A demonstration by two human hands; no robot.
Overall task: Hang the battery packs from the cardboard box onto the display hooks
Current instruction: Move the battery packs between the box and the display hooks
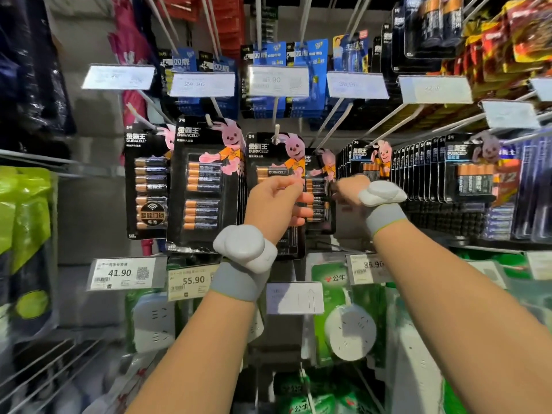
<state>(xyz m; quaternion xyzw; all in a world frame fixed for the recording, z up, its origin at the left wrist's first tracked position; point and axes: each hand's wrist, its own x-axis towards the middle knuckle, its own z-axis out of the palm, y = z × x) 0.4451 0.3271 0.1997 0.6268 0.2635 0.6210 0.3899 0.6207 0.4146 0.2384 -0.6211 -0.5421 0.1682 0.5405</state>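
A black Duracell battery pack (270,156) with a pink bunny hangs on a white display hook (277,134) in the middle. My left hand (276,201) grips this pack across its front, fingers curled round its right edge. Just behind and to the right hangs another battery pack (321,174), and my right hand (348,189) reaches to its right edge; the fingers are hidden behind the hand. More Duracell packs (206,186) hang to the left. The cardboard box is out of view.
A dense row of battery packs (418,171) fills the hooks on the right. Blue packs (273,55) hang above behind price tags (279,80). Lower price tags (124,273) and green power-strip boxes (331,282) sit below. Long hook rods (334,124) jut toward me.
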